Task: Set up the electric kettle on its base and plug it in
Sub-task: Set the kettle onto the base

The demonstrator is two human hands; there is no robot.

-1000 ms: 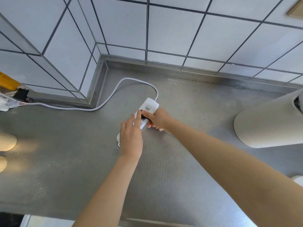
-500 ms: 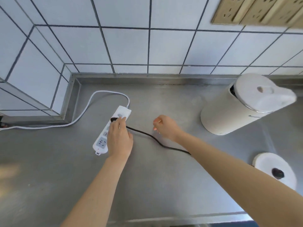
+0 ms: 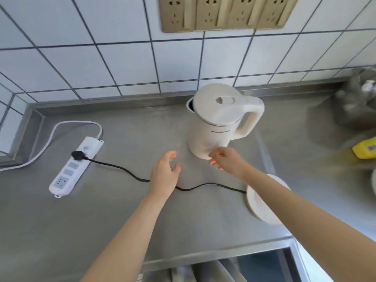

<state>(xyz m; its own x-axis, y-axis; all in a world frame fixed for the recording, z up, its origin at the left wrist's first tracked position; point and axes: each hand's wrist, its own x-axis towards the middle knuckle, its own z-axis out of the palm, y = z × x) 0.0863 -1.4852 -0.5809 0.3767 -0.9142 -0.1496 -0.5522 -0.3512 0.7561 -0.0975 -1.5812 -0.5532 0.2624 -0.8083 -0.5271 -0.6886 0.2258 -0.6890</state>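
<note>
Kettle [image 3: 215, 127] stands upright on the counter [image 3: 122, 220], off its base [image 3: 258, 202], which lies at the kettle's five o'clock. Black plug [image 3: 78, 155] sits in the strip [image 3: 75, 165] (at nine o'clock). Left hand [image 3: 164, 176] and right hand [image 3: 227, 161] hover with fingers spread, holding nothing. No writing is legible.

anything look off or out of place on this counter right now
Nothing spilled or damaged. The kettle stands on the bare counter, apart from its base, whose black plug is already in the power strip.
</note>
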